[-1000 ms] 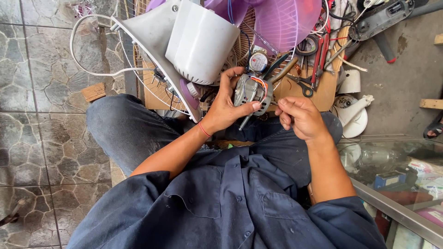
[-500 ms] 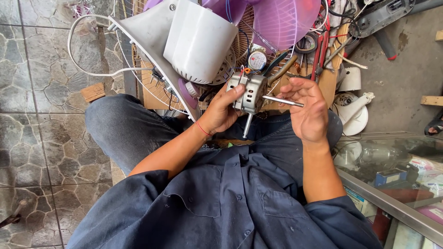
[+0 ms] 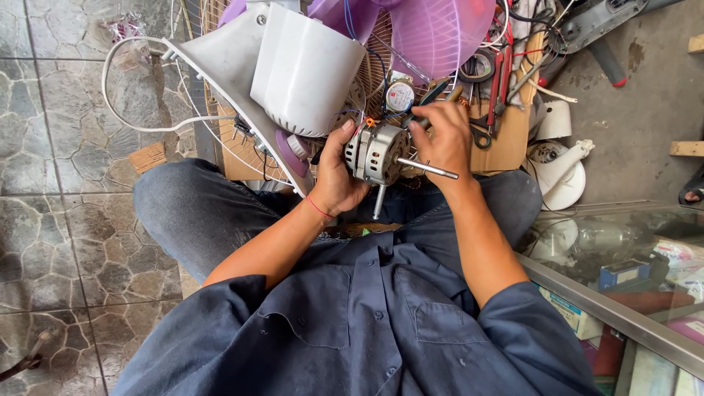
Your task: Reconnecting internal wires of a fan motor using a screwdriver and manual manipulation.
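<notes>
1. One view only on my end, the head cam looking down, so it all comes from that. Both hands are on the small fan motor point(image 3: 378, 152). The left hand point(image 3: 339, 174) is wrapped around its left side, fingers curled shut on the casing. The right hand point(image 3: 440, 139) has closed in on the right end, fingertips pinching at the motor right by the steel shaft point(image 3: 427, 169), which pokes out under its palm.

2. What changed: half a second back the right hand was open, palm up, with the shaft lying across it and the motor standing more upright. Now the motor's rolled onto its side and the right hand has flipped over on top of it. I'd say inspecting has turned into actually working that end.

3. Around the hands: the white fan housing point(image 3: 304, 62) sits just above the left hand, with the purple fan blade point(image 3: 440, 29) further up past both. Red-handled pliers point(image 3: 502, 73) lie on a cardboard sheet point(image 3: 506, 143) just beyond the right hand.
</notes>
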